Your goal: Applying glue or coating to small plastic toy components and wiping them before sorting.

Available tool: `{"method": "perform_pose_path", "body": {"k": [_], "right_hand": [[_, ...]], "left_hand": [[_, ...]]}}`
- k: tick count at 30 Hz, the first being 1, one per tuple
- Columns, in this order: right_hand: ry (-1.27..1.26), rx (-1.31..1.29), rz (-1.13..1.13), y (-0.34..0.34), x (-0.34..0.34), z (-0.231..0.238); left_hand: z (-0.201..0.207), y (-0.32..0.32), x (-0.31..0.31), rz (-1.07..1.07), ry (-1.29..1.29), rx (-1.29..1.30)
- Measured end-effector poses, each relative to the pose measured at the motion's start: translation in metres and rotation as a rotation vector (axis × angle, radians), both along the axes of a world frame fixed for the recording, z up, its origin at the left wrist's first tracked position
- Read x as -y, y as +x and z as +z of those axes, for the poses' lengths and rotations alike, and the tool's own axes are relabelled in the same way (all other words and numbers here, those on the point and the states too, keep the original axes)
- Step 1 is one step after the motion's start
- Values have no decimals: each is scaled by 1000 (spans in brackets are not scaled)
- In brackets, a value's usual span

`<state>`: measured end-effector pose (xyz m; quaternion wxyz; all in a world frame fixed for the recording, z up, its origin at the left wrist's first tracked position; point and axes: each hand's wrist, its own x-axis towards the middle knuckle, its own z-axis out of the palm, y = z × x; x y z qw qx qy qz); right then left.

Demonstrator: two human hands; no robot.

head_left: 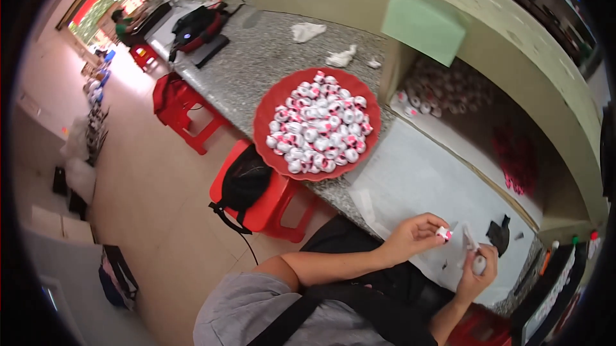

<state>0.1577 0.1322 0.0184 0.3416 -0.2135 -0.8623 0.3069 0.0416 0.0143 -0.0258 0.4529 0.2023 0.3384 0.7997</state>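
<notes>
My left hand [416,238] pinches a small white-and-pink figurine [443,234] between thumb and fingertips. Just right of it, my right hand [480,275] is closed round a small white rounded piece [479,264]. A strip of white cloth or tissue [470,237] rises from its fingers; whether the two are joined I cannot tell. Both hands are over a white sheet [410,176] spread on the worktop. Farther left and back, a large red scalloped bowl [264,144] is heaped with similar white-and-pink figurines [321,121].
More small white pieces [455,86] lie inside an open shelf [545,134], beside a dark pink bundle [513,157]. A crumpled black scrap [498,234] rests right of my hands. Crumpled white tissue [341,56] lies behind the bowl. Red stools [276,211] stand left of the counter [256,44].
</notes>
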Motion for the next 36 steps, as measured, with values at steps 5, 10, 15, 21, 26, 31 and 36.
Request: {"method": "perform_pose_path", "body": {"k": [5,10,15,21,26,31,36], "right_hand": [[-269,14,-70,-9,22,10],[-971,-140,62,-12,35,-1],[-953,-121,144,-4,30,-11],[-1049,-169,203,-6,33,-10],[-1124,-158,220,-5,34,-7],[-1134,-232,283,-5,39,-8],[-1193,-262,263,-1,40,-9]], "left_hand": [[7,5,6,-23,38,-62],[11,10,8,-126,129,-70],[10,16,13,-73,126,-239],[15,17,18,9,104,-376],[22,12,19,-28,154,-378],[10,11,15,34,84,-467],[33,20,21,34,38,-488]]}}
